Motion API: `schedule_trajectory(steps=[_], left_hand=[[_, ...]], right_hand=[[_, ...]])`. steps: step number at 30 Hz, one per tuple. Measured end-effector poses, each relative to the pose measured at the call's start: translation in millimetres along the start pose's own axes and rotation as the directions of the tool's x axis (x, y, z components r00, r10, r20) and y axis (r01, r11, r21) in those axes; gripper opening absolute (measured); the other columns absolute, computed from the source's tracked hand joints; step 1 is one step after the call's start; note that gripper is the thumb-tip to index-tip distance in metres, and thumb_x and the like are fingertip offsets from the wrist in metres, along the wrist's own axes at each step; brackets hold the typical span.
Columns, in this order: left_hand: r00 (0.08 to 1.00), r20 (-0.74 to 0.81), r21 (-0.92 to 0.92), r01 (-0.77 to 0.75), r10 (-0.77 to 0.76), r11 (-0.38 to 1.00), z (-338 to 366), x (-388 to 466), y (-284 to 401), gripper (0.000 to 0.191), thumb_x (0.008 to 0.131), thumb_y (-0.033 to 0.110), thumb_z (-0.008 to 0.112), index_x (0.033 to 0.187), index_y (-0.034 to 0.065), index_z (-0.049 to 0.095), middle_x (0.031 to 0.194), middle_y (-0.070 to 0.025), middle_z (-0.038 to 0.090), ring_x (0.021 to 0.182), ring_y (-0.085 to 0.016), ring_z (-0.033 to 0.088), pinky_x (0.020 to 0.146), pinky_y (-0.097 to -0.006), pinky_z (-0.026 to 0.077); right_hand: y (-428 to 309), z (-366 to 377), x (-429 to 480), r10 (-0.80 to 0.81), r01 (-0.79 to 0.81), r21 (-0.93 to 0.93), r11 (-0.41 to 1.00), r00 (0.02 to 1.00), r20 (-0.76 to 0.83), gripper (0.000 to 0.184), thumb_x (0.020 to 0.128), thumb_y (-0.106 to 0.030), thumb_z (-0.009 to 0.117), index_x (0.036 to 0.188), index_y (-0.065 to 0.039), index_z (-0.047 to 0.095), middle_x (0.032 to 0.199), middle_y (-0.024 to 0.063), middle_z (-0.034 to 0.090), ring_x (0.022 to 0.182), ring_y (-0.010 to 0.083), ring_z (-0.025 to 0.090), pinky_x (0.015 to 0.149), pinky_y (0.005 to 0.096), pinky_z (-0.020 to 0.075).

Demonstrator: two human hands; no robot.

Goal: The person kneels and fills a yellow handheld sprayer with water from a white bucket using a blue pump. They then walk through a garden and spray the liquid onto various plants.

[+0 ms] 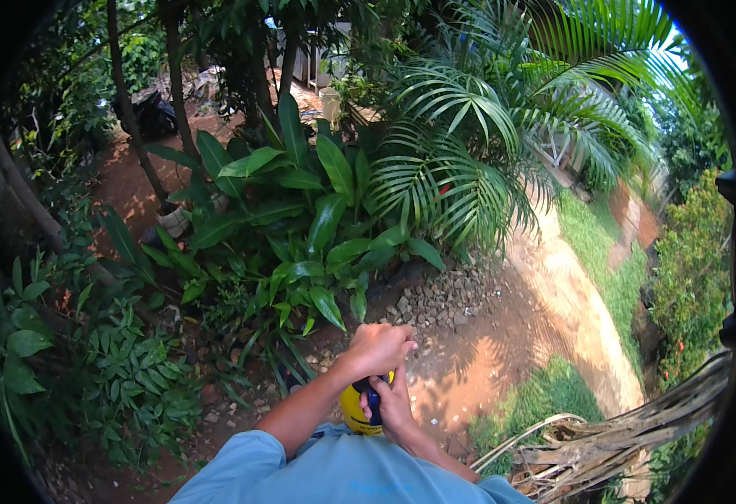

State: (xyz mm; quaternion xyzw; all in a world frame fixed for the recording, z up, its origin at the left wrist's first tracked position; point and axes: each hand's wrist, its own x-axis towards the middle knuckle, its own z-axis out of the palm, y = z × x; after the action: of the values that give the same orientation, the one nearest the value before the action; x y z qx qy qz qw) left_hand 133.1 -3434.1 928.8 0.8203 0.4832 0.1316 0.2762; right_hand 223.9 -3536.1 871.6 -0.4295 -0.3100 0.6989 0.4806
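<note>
Close against the front of my blue shirt (355, 469) is a yellow pump sprayer (354, 412) with a dark blue handle; its body bears writing. My right hand (395, 403) wraps around that handle, thumb across its upper part. Over the sprayer's top, my left hand (377, 348) is curled into a fist, and it hides the pump knob and most of the neck. Just beyond my hands lie a heap of broken stones (446, 296) and a clump of broad-leaved green plants (317, 220).
Palm fronds (456, 170) hang ahead to the right. A dry woody trunk (626, 435) juts in at the lower right. Beyond the bare soil (468, 359), a sunlit path (569, 283) runs beside grass (623, 302). A motorcycle (153, 116) stands behind thin trunks at the upper left.
</note>
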Motion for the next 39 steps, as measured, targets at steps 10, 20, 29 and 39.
schedule_trajectory(steps=[10,20,29,39], left_hand=[[0.999,0.022,-0.028,0.033,-0.032,0.999,2,2,-4,0.03,0.094,0.038,0.059,0.105,0.0119,0.071,0.085,-0.0153,0.074,0.085,-0.036,0.071,0.076,-0.048,0.055],[1.0,-0.024,-0.049,0.004,-0.005,0.999,14,5,-18,0.03,0.095,0.038,0.059,0.104,0.0114,0.071,0.081,-0.0126,0.073,0.083,-0.034,0.071,0.076,-0.0467,0.055],[0.983,-0.157,-0.525,-0.161,0.091,0.836,-98,41,4,0.027,0.094,0.027,0.069,0.102,0.0015,0.067,0.058,0.0006,0.055,0.053,-0.005,0.043,0.048,-0.0309,0.033],[0.987,-0.126,-0.137,0.082,-0.1,0.987,17,2,-13,0.029,0.093,0.033,0.063,0.106,0.0073,0.069,0.082,-0.018,0.071,0.082,-0.038,0.069,0.078,-0.0477,0.053]], right_hand=[[1,-1,2,0.017,-0.017,0.061,0.998,1.0,-0.013,0.039,0.101,-0.015,0.057,0.128,-0.012,0.029,0.076,0.0088,0.058,0.052,0.0145,0.056,0.046,0.0271,0.0459],[7,-17,0,-0.059,0.064,-0.02,0.998,0.978,0.198,0.078,0.093,-0.003,0.065,0.149,-0.012,0.012,0.083,0.0083,0.059,0.056,0.0126,0.057,0.05,0.026,0.0479],[11,-8,-3,-0.07,0.084,-0.141,0.986,0.992,0.104,0.103,0.083,0.003,0.072,0.158,-0.013,0.003,0.111,0.0093,0.058,0.059,0.0082,0.053,0.046,0.0229,0.042],[19,-6,-5,-0.029,0.033,-0.174,0.984,0.999,0.026,0.093,0.081,0.004,0.07,0.153,-0.012,0.013,0.105,0.0059,0.055,0.071,0.0099,0.058,0.056,0.025,0.047]])
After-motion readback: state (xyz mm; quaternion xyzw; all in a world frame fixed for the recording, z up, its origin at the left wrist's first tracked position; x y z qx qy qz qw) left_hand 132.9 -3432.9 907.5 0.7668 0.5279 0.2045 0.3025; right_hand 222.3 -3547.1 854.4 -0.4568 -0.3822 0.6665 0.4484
